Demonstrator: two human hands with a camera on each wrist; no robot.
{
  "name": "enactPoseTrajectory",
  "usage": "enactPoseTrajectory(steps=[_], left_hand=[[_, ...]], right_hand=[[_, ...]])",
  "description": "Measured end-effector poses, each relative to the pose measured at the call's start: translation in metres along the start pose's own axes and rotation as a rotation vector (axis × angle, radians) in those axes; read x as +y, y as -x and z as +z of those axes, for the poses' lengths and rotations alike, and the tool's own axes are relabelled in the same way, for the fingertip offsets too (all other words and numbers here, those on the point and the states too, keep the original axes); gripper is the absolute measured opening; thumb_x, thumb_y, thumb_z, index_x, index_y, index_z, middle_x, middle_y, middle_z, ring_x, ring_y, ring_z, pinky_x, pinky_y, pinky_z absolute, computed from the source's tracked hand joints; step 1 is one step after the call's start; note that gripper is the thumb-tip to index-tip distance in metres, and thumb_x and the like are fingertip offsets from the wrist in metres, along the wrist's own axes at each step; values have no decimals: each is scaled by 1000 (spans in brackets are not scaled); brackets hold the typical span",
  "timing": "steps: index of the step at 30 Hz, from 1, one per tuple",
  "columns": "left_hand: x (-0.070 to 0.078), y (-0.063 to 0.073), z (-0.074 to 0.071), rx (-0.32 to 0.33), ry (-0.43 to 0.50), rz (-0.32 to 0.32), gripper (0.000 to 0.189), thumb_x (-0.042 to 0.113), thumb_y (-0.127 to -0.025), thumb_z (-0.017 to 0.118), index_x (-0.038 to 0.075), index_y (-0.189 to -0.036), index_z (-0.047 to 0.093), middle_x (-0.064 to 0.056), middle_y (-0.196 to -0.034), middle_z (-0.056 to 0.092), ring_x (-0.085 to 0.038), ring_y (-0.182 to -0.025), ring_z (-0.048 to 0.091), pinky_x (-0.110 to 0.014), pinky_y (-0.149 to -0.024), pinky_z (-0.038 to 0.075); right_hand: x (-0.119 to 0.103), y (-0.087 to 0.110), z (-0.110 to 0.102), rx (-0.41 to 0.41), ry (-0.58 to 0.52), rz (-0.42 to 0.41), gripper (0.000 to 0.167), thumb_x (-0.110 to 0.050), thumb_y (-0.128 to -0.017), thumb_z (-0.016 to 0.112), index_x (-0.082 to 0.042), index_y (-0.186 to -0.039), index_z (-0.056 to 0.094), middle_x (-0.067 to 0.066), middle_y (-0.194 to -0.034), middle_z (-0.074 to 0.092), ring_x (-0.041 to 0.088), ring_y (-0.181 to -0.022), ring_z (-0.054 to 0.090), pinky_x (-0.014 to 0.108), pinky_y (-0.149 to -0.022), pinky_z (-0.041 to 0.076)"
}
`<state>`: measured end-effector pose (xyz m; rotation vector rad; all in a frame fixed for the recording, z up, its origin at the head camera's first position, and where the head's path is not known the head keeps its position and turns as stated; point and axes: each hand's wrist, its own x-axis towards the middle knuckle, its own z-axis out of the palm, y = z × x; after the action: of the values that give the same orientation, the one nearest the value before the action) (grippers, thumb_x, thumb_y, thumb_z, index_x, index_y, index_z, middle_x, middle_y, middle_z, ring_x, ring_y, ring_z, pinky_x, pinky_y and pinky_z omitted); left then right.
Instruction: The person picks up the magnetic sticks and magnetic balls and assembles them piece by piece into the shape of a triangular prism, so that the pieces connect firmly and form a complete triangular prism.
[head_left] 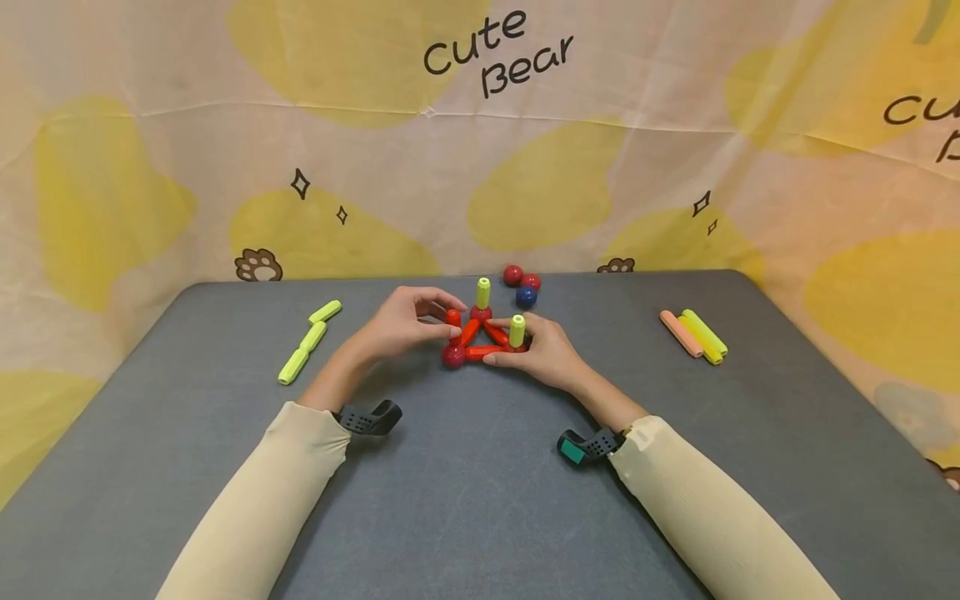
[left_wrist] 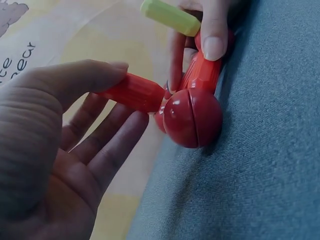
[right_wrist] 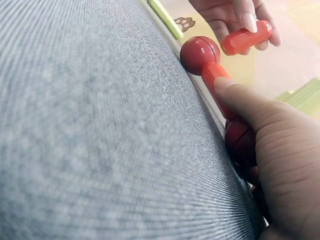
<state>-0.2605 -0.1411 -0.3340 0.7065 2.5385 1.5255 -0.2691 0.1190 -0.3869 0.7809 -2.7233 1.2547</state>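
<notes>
Grey tabletop [head_left: 480, 500] before a printed cloth [head_left: 360, 67], two hands at a red triangle frame [head_left: 495, 333].
Left hand [head_left: 408, 321] has thumb and fingers clamped on an upright red rod [head_left: 453, 318], with the frame's near-left ball [head_left: 453, 356] just below the fingertips; whether the rod is seated, I cannot tell. Right hand [head_left: 547, 354] grips the opposite corner, a yellow-green rod [head_left: 517, 331] standing between thumb and fingers. Beyond those fingers lies a blue ball [head_left: 527, 297].

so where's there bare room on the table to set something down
Bare table lies between the two sleeves, and between the right hand and the three sticks at right. Crowded: around the red triangle, with the left hand close by and three balls behind.
</notes>
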Motion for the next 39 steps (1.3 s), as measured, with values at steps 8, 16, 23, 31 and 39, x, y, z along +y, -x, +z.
enactPoseTrajectory(steps=[8,16,23,31,39], left_hand=[[-5,-1,5,-34,-37,18,36,3,-84,79,0,-118,67,-18,-114,70,-28,-103,68,-45,-94,59],[-23,-3,14,34,-87,42,35,3,-81,82,2,-113,69,-13,-106,73,-24,-99,69,-29,-82,58],[-35,-1,21,151,-33,26,36,7,-85,79,0,-118,69,-16,-113,74,-28,-103,71,-37,-88,59],[-40,-2,18,134,-11,12,40,11,-85,81,3,-122,69,-15,-115,74,-27,-105,70,-36,-91,58],[-44,1,11,106,-64,-32,40,16,-84,81,2,-120,69,-17,-109,74,-25,-100,70,-29,-88,54]], right_hand=[[-1,-1,1,2,-4,8,59,-40,-80,86,-23,-134,68,0,-114,70,19,-105,60,40,-92,48],[-2,-3,2,27,-10,14,59,-39,-78,87,-19,-131,69,3,-104,70,18,-93,58,33,-79,45],[-3,-3,2,34,3,15,59,-39,-76,89,-14,-127,70,2,-90,63,18,-82,53,29,-69,40],[-2,-3,2,31,6,20,50,-38,-78,88,-16,-121,72,2,-88,60,18,-79,54,28,-68,41],[0,-2,1,13,-4,24,58,-41,-79,86,-18,-129,69,2,-86,60,18,-79,55,29,-68,42]])
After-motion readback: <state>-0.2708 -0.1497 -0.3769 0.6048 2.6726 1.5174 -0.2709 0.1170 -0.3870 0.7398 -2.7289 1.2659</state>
